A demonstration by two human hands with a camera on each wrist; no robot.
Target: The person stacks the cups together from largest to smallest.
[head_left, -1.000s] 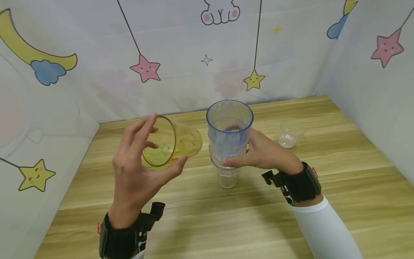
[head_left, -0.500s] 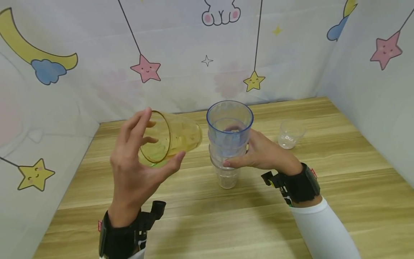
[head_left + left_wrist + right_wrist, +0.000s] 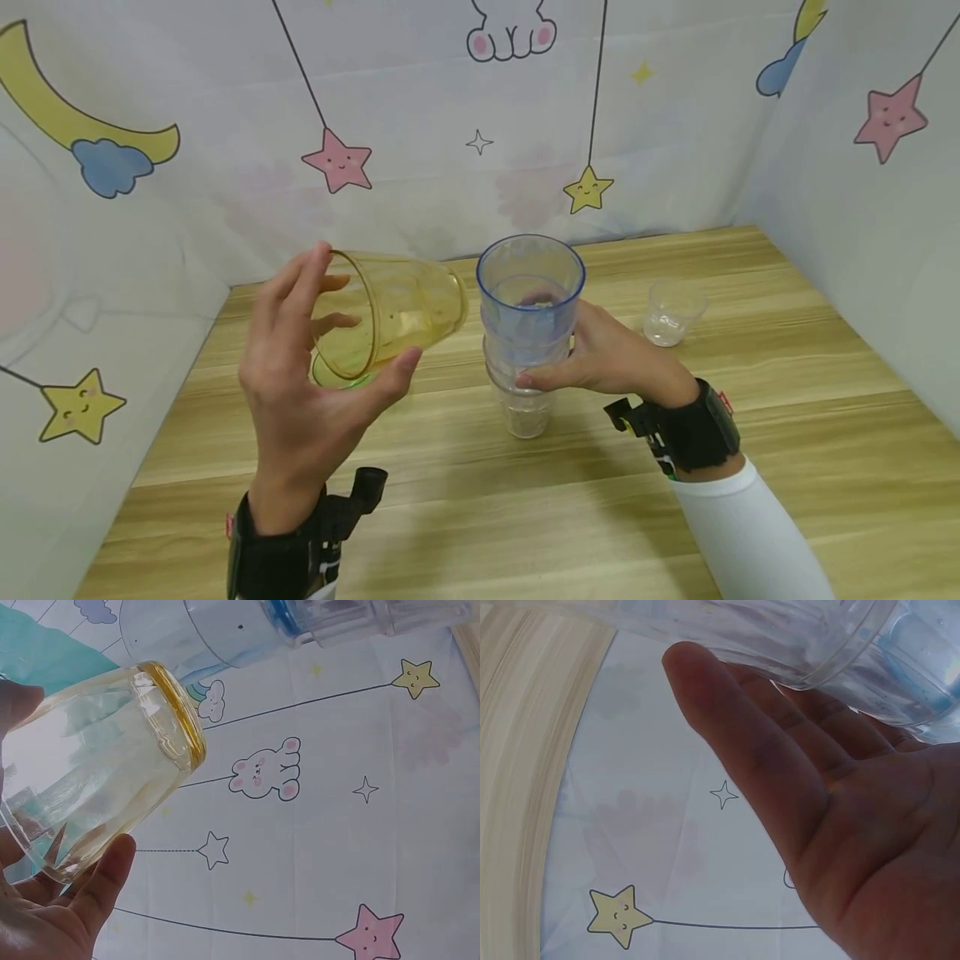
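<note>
My left hand (image 3: pixel 288 392) holds a yellow see-through plastic cup (image 3: pixel 420 300) lying sideways in the air, its mouth toward the palm and its base toward the stack. In the left wrist view, fingers grip this yellow cup (image 3: pixel 97 742) near its mouth. Upright at the middle of the table is a stack of clear cups (image 3: pixel 527 412), topped by a blue-rimmed cup (image 3: pixel 528 325). My right hand (image 3: pixel 611 354) is wrapped round this stack from the right, thumb in front. Most of a green-rimmed cup (image 3: pixel 328 377) is hidden behind the yellow cup and left hand.
A small clear cup (image 3: pixel 669 323) stands at the back right of the wooden table (image 3: pixel 487 517). Printed white cloth walls (image 3: pixel 420 167) rise behind the table and along both sides.
My left hand has moved left and slightly up with the yellow cup, showing more of the cup's side. More of the green rim shows below. My right hand and the stack stay in place.
</note>
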